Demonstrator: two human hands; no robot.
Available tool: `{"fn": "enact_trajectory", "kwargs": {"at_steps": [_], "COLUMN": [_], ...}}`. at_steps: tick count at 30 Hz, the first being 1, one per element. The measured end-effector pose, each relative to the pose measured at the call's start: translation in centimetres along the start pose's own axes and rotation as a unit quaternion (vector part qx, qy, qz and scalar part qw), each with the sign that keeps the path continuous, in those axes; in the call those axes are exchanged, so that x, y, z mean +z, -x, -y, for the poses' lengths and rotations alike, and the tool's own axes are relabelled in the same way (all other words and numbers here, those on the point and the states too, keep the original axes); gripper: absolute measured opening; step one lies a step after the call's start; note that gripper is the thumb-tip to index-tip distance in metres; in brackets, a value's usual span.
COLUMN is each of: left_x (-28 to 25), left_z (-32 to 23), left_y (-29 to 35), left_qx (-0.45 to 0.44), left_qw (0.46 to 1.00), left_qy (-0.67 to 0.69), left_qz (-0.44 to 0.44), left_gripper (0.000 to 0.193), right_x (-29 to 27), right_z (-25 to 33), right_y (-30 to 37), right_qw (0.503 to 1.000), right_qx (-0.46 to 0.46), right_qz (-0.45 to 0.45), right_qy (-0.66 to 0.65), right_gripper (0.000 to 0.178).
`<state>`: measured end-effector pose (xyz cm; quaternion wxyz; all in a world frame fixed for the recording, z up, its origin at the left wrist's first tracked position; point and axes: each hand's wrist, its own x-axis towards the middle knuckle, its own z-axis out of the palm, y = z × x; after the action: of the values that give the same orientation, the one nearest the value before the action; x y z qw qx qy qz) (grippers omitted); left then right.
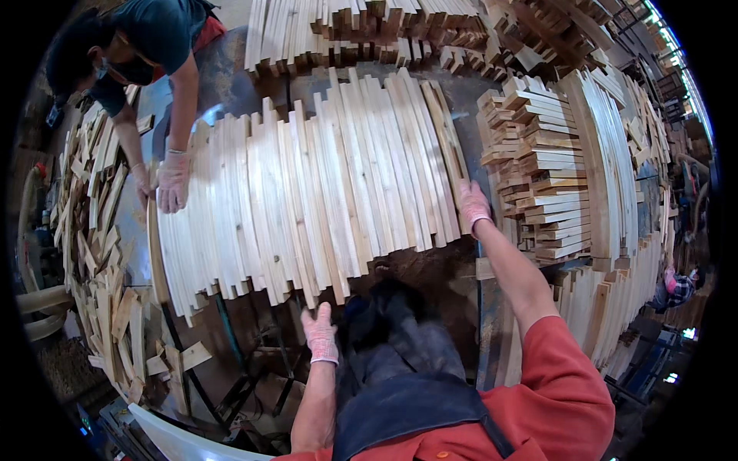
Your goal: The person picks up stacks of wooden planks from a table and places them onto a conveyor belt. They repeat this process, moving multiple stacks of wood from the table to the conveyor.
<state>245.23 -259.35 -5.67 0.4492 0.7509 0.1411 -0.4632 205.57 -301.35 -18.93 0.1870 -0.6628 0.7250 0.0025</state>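
Many pale wooden strips (pixel 307 184) lie side by side in a wide row on the work surface, their near ends uneven. My left hand (pixel 320 334), in a pink-and-white glove, is at the near ends of the strips left of centre, fingers stretched toward them. Against the row's right side lies my right hand (pixel 474 203), gloved alike, its fingers along the outermost strip (pixel 446 150). Across at the left end, a co-worker's gloved hand (pixel 174 182) rests on the strips, the other hand beside the edge strip (pixel 156 257).
Stacked wooden blocks (pixel 550 169) stand to the right, with longer boards (pixel 603 169) beyond. More strips (pixel 284 34) are piled at the far side. Loose offcuts (pixel 115 307) heap up on the left. Dark metal legs (pixel 231 330) show below the row.
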Motion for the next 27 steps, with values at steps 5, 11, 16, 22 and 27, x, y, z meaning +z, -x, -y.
{"fn": "enact_trajectory", "kwargs": {"at_steps": [5, 11, 16, 22, 27], "left_x": [-1.4, -1.9, -3.7, -0.6, 1.2], "left_z": [-0.1, -3.1, -2.8, -2.5, -1.6], "left_y": [-2.4, -3.4, -6.0, -4.0, -4.4], "left_qx": [0.126, 0.016, -0.019, -0.012, -0.005], "left_qw": [0.991, 0.999, 0.995, 0.980, 0.977], "left_qy": [0.047, 0.016, 0.037, 0.043, -0.136], "left_qz": [-0.015, 0.023, 0.095, 0.195, 0.165], "left_gripper": [0.051, 0.039, 0.060, 0.066, 0.059], "right_x": [-6.5, -9.4, -8.8, -6.8, -8.6], "right_z": [15.7, 14.3, 15.6, 17.0, 18.0], "right_y": [5.5, 6.4, 5.4, 2.7, 0.9], "right_qw": [0.991, 0.948, 0.962, 0.974, 0.990], "right_qx": [0.090, 0.138, 0.009, 0.054, 0.053], "right_qz": [0.007, 0.018, 0.027, 0.038, 0.031], "right_qy": [-0.097, -0.287, -0.270, -0.217, -0.126], "right_gripper": [0.080, 0.080, 0.063, 0.075, 0.082]}}
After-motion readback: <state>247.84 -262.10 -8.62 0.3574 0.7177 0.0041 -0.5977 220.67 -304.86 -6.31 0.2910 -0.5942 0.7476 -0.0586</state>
